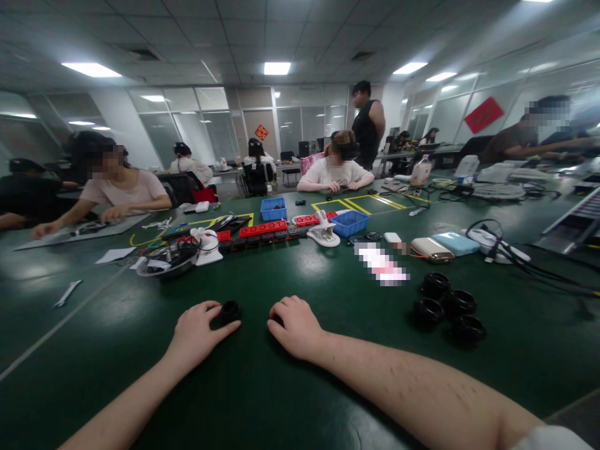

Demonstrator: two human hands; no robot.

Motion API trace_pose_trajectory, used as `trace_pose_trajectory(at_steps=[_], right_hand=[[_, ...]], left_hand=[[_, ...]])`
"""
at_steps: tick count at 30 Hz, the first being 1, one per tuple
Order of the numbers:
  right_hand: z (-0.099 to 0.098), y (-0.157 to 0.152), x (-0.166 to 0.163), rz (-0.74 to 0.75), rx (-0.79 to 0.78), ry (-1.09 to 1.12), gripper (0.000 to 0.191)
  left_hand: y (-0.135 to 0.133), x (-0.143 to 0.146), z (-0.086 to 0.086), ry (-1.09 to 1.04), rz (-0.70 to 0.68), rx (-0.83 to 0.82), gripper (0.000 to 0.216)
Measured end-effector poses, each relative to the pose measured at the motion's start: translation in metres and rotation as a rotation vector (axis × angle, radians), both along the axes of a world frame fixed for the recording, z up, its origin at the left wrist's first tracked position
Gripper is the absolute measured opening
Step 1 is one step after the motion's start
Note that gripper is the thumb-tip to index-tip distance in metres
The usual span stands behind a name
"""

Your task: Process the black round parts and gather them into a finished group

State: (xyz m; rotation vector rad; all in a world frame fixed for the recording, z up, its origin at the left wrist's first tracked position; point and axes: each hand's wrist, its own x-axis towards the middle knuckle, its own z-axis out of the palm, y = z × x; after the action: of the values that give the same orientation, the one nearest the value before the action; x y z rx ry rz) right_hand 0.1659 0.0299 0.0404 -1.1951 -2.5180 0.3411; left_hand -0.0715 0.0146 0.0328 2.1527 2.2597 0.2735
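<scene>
On the green tabletop, my left hand curves its fingers and thumb round the side of a short, hollow black cylinder. The cylinder stands with its round opening facing up. A short way to the right, my right hand rests low on the table with fingers curled towards the thumb. A small dark gap shows between them, and whatever lies inside is hidden. Further right, several similar black cylinders stand in a close group, apart from both hands.
Ahead lie a metal bowl of cables, a white clamp, a row of red-and-black parts, and a blue bin. Power banks and cables sit to the right. Other people work around the table.
</scene>
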Motion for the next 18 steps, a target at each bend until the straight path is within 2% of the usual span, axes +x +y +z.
trace_pose_trajectory(at_steps=[9,18], right_hand=[[0.001,-0.001,0.001,0.009,-0.004,-0.006,0.026],[0.003,-0.001,0.002,0.011,-0.006,-0.006,0.026]], left_hand=[[0.014,-0.037,0.000,0.014,0.193,-0.057,0.071],[0.024,-0.103,0.003,-0.029,0.454,-0.079,0.076]])
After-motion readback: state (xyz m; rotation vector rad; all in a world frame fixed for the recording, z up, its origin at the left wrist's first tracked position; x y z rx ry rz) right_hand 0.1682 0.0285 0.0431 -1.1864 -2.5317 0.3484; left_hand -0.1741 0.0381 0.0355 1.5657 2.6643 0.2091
